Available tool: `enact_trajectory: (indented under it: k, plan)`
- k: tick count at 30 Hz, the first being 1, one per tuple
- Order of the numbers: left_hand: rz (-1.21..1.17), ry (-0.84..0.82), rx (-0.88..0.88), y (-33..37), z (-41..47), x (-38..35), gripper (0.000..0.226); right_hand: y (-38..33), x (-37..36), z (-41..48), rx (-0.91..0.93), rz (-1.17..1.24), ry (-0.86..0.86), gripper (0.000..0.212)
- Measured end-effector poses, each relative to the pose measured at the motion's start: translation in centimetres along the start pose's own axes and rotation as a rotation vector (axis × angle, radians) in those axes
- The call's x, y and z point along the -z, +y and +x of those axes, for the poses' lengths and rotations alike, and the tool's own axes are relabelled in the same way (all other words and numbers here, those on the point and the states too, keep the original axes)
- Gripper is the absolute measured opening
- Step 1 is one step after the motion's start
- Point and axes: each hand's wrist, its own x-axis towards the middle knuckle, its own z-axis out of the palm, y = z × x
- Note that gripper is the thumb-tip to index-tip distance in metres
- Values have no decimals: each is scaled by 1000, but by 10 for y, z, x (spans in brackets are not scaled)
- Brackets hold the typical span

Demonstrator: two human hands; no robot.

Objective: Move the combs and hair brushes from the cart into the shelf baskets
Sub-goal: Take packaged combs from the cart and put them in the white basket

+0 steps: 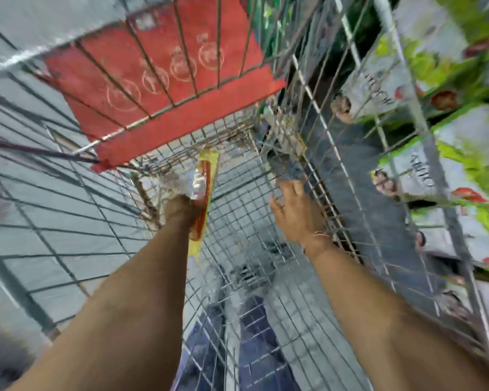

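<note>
A wire shopping cart (266, 244) fills most of the blurred view, seen from above, its mesh floor showing grey tiles beneath. At its far end a red plastic child-seat flap (164, 80) leans behind the wire bars. To the right, beyond the cart's side wall, stand shelves of packaged goods (441, 114) in white, green and red wrappers; the print on them is too smeared to read. Both bare forearms reach down into the cart. The left hand (182, 210) is closed around a long packaged comb or brush (205, 190), reddish-brown on a yellow backing card, held upright inside the cart near its far end. The right hand (297, 213) is spread with fingers apart, empty, touching the cart's right wire wall.
</note>
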Motion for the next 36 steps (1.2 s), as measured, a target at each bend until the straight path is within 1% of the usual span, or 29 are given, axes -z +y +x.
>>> enact_trajectory:
  k: [2, 3, 5, 6, 9, 10, 11, 13, 14, 15, 17, 18, 20, 22, 23, 25, 27, 29, 31, 33, 34, 36]
  plan:
    - [-32, 85, 2, -4, 1, -14, 38, 3, -11, -2, -27, 27, -21, 38]
    - [-31, 99, 4, -5, 0, -21, 40, 5, -16, -3, -47, 25, -32, 38]
    - [43, 73, 18, -5, 0, -31, 44, 6, -22, -5, -82, 20, -54, 38]
    - [118, 42, 11, -6, 0, -37, 52, 6, -25, -7, -87, 35, -60, 38]
    - [386, -41, -125, -8, -7, -55, 94, -2, -36, -8, -114, 79, -43, 41]
    - [424, -36, -172, -10, -10, -62, 98, -5, -41, -8, -138, 82, -39, 44]
    - [429, -17, -198, -12, -12, -66, 94, -9, -46, -6, -181, 88, -44, 47]
    - [368, 56, -200, -19, -13, -70, 71, -19, -54, -1, -287, 108, -96, 53]
    - [336, 101, -181, -20, -12, -71, 60, -23, -59, 2, -312, 84, -135, 56]
    - [320, 136, -168, -20, -10, -72, 55, -26, -63, 5, -312, 29, -173, 60]
    - [300, 144, -196, -13, -6, -73, 55, -27, -67, 11, -309, -45, -236, 65]
    - [280, 140, -224, -8, -5, -74, 56, -25, -66, 15, -331, -17, -260, 64]
    - [234, 151, -219, 3, -4, -78, 56, -18, -62, 21, -416, 159, -284, 52]
    - [186, 141, -126, 8, -7, -84, 59, -12, -55, 20, -500, 332, -268, 35]
    - [175, 136, -88, 8, -10, -88, 62, -10, -53, 15, -524, 378, -228, 31]
    - [164, 147, -63, 7, -18, -94, 61, -5, -51, 1, -586, 423, -54, 25]
    - [67, 198, -27, 6, -22, -93, 55, 0, -47, -13, -651, 392, 92, 25]
    - [-9, 269, 14, 4, -28, -92, 56, 9, -45, -27, -618, 273, 98, 30]
    - [78, 304, 0, 3, -37, -94, 64, 15, -46, -38, -553, 121, 38, 45]
    - [201, 273, -81, 0, -45, -102, 73, 19, -49, -46, -550, 53, 22, 56]
    - [229, 254, -126, 0, -49, -105, 69, 20, -52, -49, -548, 48, 23, 56]
    - [163, 266, -192, 1, -51, -105, 47, 22, -57, -53, -520, 48, 20, 51]
